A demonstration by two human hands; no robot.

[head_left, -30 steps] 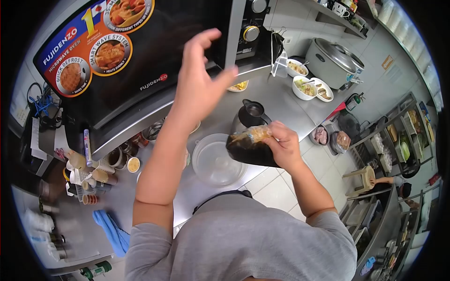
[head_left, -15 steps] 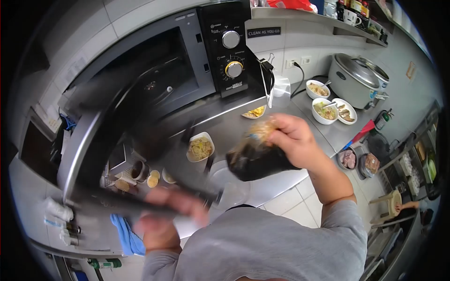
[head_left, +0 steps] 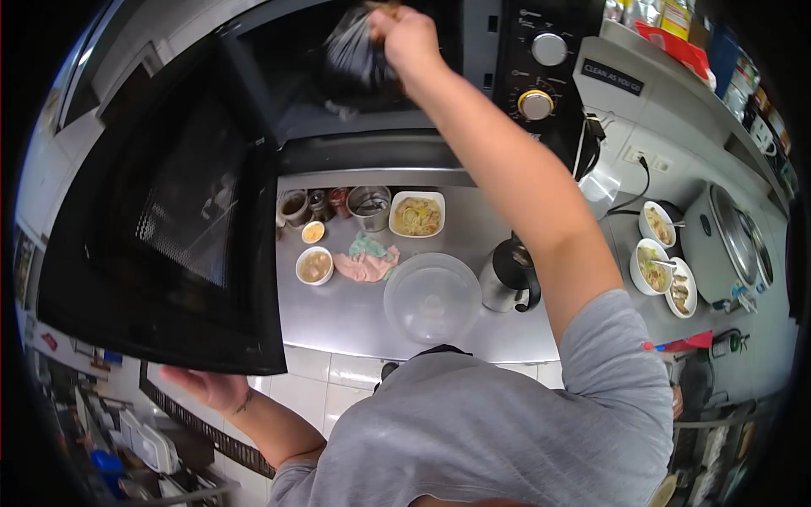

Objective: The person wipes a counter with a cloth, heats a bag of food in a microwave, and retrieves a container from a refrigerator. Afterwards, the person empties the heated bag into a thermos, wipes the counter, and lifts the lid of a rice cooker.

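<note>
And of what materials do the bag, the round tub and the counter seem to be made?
The bag in the right hand looks like thin, glossy plastic: dark, wrinkled, catching light. The round tub seems smooth, cloudy plastic, as the counter shows faintly through it. The counter is probably metal with a satin finish, perhaps stainless steel: grey, with soft reflections.

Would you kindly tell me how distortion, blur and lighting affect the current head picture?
Head view: wide-angle bending, with black borders curving along both sides; head view: the black bag in the right hand looks a little soft; head view: the steel counter has a pale sheen, while the open microwave door is dark with faint reflections.
</note>
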